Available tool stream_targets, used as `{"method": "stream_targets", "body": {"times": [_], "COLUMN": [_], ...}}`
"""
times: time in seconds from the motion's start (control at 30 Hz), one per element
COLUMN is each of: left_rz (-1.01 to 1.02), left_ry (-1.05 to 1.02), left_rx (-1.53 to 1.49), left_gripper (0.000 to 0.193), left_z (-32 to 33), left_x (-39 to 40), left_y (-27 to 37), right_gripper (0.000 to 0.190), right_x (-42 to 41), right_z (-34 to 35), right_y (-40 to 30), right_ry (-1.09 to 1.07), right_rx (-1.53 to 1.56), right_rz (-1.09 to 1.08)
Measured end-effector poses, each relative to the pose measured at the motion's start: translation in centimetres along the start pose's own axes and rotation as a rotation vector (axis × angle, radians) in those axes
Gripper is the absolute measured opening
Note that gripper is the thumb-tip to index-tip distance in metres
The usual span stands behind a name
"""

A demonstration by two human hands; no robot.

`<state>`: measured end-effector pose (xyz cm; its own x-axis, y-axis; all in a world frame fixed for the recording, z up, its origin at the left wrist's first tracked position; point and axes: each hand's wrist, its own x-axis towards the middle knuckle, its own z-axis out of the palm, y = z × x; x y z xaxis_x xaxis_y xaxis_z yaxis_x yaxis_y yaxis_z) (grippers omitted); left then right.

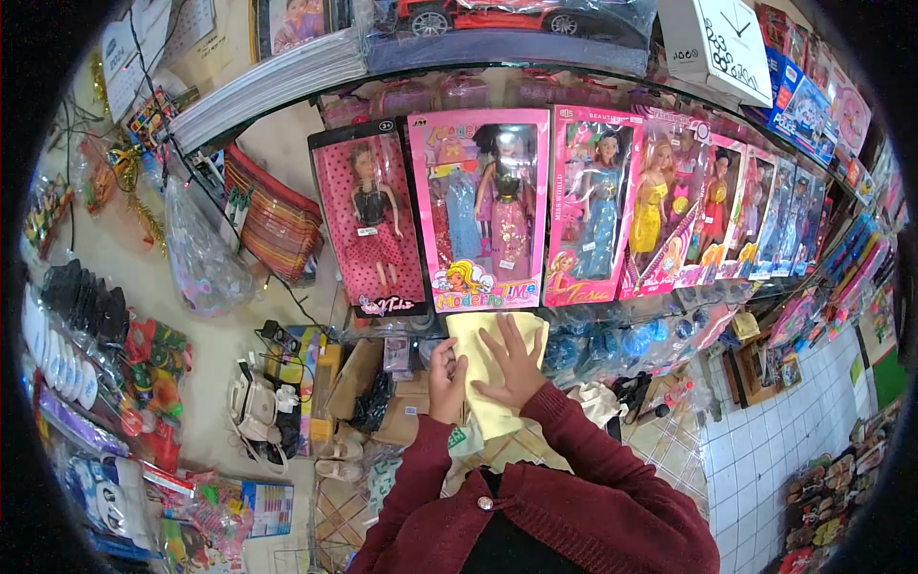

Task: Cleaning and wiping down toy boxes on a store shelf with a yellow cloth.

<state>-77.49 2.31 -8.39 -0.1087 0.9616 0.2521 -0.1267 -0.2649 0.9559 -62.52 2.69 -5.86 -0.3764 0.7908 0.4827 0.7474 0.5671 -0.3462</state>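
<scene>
A pale yellow cloth [498, 420] hangs before me at the front edge of a glass shelf, below the boxed dolls. My right hand [513, 366] lies flat on it with the fingers spread. At the cloth's left edge is my left hand [447, 377], its fingers curled; whether it pinches the fabric is hard to see. Just above the cloth stands a pink doll box [479, 215] with a clear window. To its left is a black-edged box [369, 222] holding a doll in a dotted skirt. A pink box [592, 208] with a blue-dressed doll stands to the right.
More doll boxes [663, 204] continue rightward along the shelf. A boxed red toy car [495, 18] and a white clock box [717, 50] sit above. A striped woven pouch [272, 219] and a white bag [254, 409] are at left. Cardboard boxes [401, 416] stand below.
</scene>
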Motion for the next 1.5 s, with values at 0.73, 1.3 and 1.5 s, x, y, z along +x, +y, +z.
{"method": "stream_targets", "body": {"times": [0.73,1.3,1.5], "left_rz": [-0.059,0.076,0.539], "left_ry": [-0.531,-0.468,-0.339], "left_rx": [-0.359,0.778,0.729], "left_gripper": [0.075,0.057,0.026], "left_z": [-1.8,-1.7,-1.6], "left_x": [-0.6,-0.1,0.5], "left_y": [8.0,8.2,7.3], "right_gripper": [0.102,0.066,0.027], "right_x": [-4.9,-3.6,-2.6], "right_z": [-2.5,-6.2,-9.5], "right_y": [1.1,1.9,2.2], "right_ry": [-0.135,-0.098,0.138], "right_rx": [1.605,0.334,0.182], "right_rz": [0.419,0.301,-0.029]}}
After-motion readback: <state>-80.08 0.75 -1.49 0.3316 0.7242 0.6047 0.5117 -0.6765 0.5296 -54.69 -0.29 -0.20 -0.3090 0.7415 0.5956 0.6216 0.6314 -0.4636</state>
